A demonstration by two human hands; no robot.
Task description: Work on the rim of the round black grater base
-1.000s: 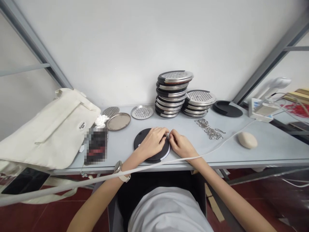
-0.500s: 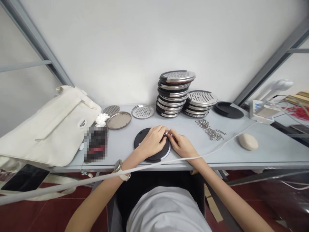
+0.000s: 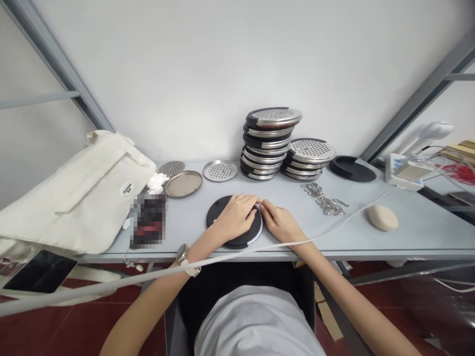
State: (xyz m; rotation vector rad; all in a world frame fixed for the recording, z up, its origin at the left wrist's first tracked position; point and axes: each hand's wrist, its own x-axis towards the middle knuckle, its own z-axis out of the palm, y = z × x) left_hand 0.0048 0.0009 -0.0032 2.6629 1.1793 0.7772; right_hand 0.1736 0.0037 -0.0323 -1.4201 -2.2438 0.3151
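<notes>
A round black holder [image 3: 218, 211] with a pale edge on its right side lies flat near the table's front. My left hand [image 3: 237, 217] rests over it, fingers curled towards its far right rim and holding it against the table. At that rim my right hand [image 3: 276, 217] is closed, thumb and forefinger pinching a small shiny metal piece [image 3: 258, 204]. My fingertips cover most of this piece, and both hands nearly touch there. The holder's middle is hidden under my left hand.
Stacked round graters [image 3: 267, 148] and a shorter stack [image 3: 310, 157] stand by the wall. Loose grater plates [image 3: 220, 171], a black holder [image 3: 352, 169], metal clips [image 3: 324, 199] and a beige rounded object [image 3: 383, 217] lie around. A white cable [image 3: 230, 253] crosses in front; a bag [image 3: 74, 198] sits left.
My right fingers have shifted slightly at the rim, and less of the small metal piece shows between my hands. The holder stays in place.
</notes>
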